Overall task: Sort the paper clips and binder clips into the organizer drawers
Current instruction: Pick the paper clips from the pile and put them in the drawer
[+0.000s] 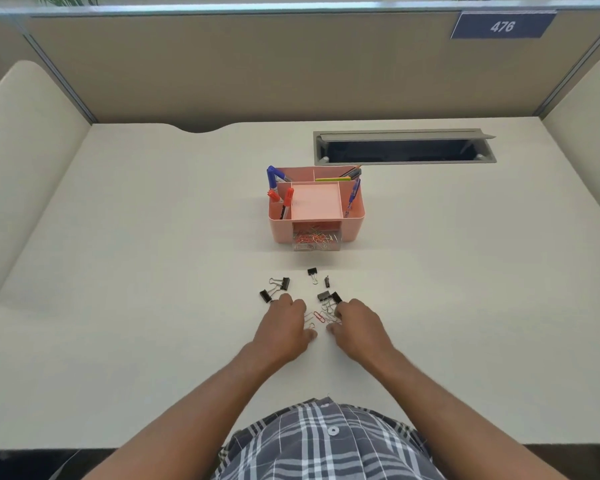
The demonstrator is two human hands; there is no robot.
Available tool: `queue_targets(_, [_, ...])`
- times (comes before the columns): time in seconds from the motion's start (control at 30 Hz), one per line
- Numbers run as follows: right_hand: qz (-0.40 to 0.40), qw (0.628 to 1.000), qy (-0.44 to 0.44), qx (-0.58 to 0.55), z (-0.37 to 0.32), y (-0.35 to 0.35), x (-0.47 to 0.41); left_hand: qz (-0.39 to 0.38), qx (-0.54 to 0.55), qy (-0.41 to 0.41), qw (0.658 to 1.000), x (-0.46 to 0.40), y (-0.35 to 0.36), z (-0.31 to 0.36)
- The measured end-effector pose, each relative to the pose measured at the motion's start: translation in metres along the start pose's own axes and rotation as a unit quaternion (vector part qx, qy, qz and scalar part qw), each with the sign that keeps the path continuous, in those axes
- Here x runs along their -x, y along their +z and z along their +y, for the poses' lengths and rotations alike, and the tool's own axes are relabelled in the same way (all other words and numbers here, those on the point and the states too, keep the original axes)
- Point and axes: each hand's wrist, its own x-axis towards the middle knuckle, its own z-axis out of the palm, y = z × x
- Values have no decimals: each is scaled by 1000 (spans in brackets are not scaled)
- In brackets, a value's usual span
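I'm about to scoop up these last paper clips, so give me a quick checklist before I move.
1. Clear drawer pulled open, paper clips already inside: ok.
2. Loose paper clips lie between both hands: ok.
3. Left hand and right hand hold nothing: cannot tell, fingers curl down over the pile.
4. Binder clips kept apart from the pile: not ok, two lie right against it.
5. Path from pile to pink organizer free: not ok, one binder clip lies between.
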Motion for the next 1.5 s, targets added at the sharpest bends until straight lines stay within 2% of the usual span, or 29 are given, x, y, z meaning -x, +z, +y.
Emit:
queue_targets(0.33, [72,996,-51,-3,-12,22,-2,42,-3,31,999,-5,6,-2])
queue_targets(0.8, [66,996,-60,0,-12,23,-5,27,78,-12,997,-8,-1,0])
queue_targets(1.0, [52,995,-69,-50,-8,20,-5,39,123,-25,991,-5,-4,-2])
queue_targets(1.13, [53,992,-55,-101,-3,7,-9,53,216,-52,974,-6,-10,-6])
queue_targets(1.2, [74,984,-33,-159,-1,-8,-13,76,241,-54,966,-9,-19,-7])
queue_targets(1.33, [133,943,-5,-304,-7,-51,-24,145,289,-43,945,-20,-51,-2])
queue_targets(1.4, [152,930,-11,-334,-13,-70,-34,174,309,-27,935,-29,-68,2])
queue_targets(1.5, [169,931,-33,-323,-24,-88,-51,205,287,10,936,-44,-90,10])
